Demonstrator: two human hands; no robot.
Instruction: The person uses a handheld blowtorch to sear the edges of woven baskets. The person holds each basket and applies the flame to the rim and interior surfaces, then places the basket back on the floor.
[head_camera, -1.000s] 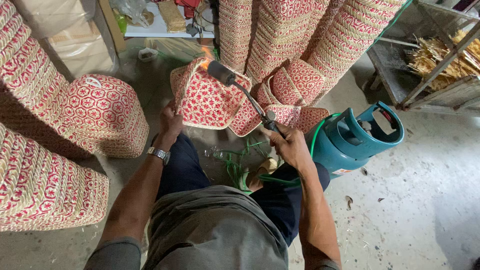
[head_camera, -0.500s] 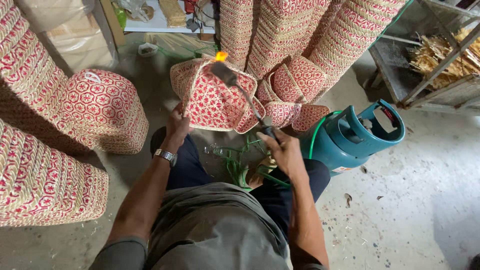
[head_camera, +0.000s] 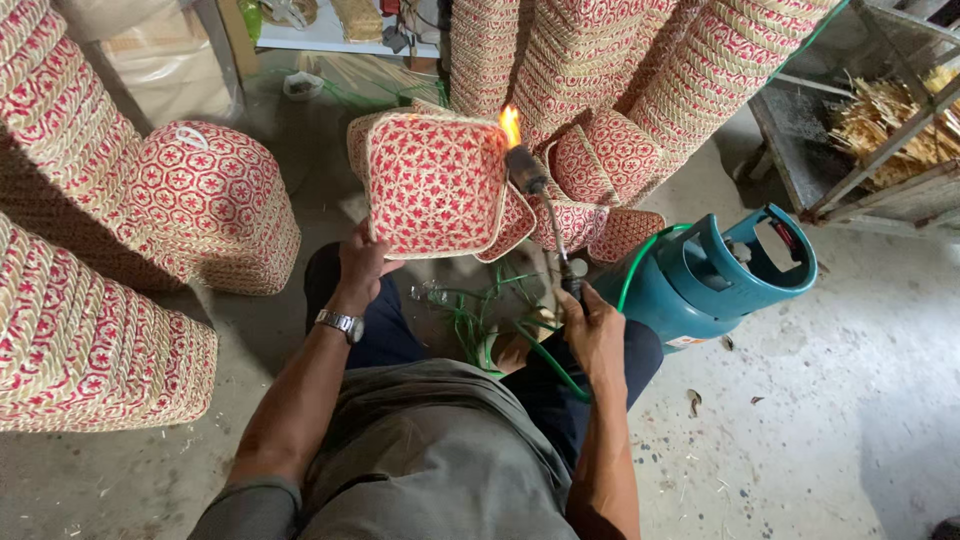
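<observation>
My left hand (head_camera: 362, 262) grips the lower edge of a red-and-straw woven basket (head_camera: 432, 183), held up with its flat bottom turned toward me. My right hand (head_camera: 592, 327) holds the handle of a gas torch (head_camera: 545, 215). Its black nozzle sits at the basket's upper right corner, and an orange flame (head_camera: 510, 125) burns there against the rim. A green hose (head_camera: 525, 345) runs from the torch across my lap toward a teal gas cylinder (head_camera: 715, 275) lying on the floor at my right. A wristwatch is on my left wrist.
Tall stacks of the same woven baskets (head_camera: 70, 250) stand at my left and behind (head_camera: 600, 70). Smaller baskets (head_camera: 620, 160) lie beyond the torch. A metal rack with straw (head_camera: 880, 130) is at the upper right. Bare concrete floor (head_camera: 830, 420) spreads to the right.
The basket has been turned from tilted to flat-bottom-facing me and raised. The torch nozzle moved from the basket's top edge to its right corner, the flame following.
</observation>
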